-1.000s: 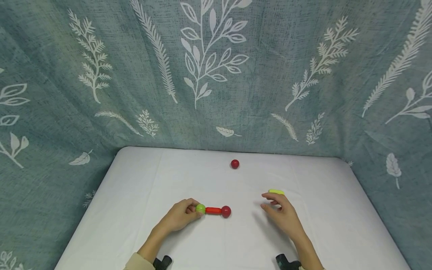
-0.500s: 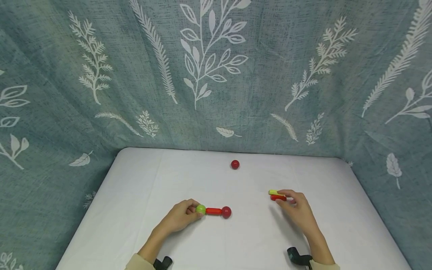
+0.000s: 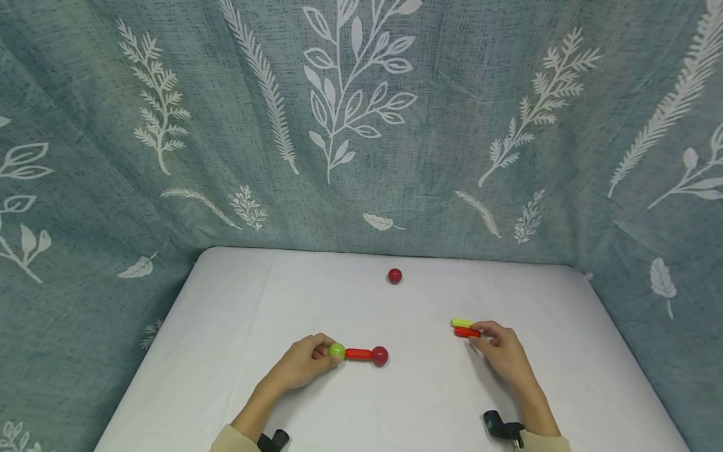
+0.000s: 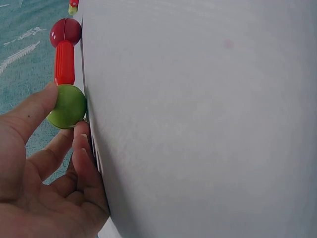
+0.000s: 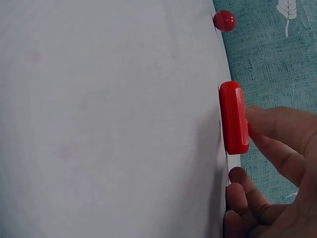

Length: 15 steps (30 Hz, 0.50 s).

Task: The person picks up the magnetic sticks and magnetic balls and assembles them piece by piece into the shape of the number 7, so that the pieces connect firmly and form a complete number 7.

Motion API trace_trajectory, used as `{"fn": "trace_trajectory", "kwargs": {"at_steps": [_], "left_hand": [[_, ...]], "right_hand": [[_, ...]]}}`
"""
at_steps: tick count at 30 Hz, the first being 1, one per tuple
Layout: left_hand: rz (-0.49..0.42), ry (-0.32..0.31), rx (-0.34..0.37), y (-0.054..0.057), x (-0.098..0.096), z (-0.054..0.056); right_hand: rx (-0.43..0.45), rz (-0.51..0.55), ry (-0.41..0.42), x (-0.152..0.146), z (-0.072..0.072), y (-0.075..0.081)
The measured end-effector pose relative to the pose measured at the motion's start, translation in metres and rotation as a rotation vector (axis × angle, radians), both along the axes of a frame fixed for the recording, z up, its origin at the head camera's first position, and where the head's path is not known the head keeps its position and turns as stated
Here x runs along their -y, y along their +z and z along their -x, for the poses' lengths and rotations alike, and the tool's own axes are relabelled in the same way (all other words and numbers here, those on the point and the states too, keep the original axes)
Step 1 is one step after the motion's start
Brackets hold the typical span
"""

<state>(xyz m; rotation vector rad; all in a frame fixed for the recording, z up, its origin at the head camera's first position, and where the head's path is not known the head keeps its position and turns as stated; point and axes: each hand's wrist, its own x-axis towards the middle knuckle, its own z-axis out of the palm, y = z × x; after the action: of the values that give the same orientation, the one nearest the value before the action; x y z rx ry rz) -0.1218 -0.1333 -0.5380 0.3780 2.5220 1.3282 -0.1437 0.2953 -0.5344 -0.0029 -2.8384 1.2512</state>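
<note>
Head cam's got your left hand (image 3: 300,363) pinching the green ball (image 3: 336,351) on a red stick (image 3: 358,355) with a red end ball (image 3: 380,356), about midway between the side edges of the table (image 3: 316,289). You've got your right hand (image 3: 504,355) pinching the loose red bar (image 3: 466,333) beside a yellow bar (image 3: 461,322), nearer the right edge; lone red ball (image 3: 395,276) sits by the far edge.

My head view, the widest, looks forward and down from above the table (image 3: 310,289) to the curtain (image 3: 361,125), left hand (image 3: 302,361) and right hand (image 3: 503,353) in frame. My left wrist view looks close along its hand, turned sideways, curtain at left, sharing the green ball (image 4: 68,106) with the head view. My right wrist view, also close, turns oppositely, curtain at right, sharing the right hand's rod (image 5: 234,118).
</note>
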Motion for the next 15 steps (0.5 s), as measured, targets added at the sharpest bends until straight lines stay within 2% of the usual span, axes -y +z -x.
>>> {"fn": "trace_trajectory", "kwargs": {"at_steps": [5, 15], "left_hand": [[0.003, -0.001, -0.001, 0.0002, 0.0000, -0.0004], [0.012, 0.005, 0.000, 0.0000, -0.0002, -0.0001]], "right_hand": [[-0.009, -0.027, 0.000, 0.0006, 0.0004, -0.0009], [-0.093, -0.068, 0.040, 0.0023, 0.0004, -0.0051]]}}
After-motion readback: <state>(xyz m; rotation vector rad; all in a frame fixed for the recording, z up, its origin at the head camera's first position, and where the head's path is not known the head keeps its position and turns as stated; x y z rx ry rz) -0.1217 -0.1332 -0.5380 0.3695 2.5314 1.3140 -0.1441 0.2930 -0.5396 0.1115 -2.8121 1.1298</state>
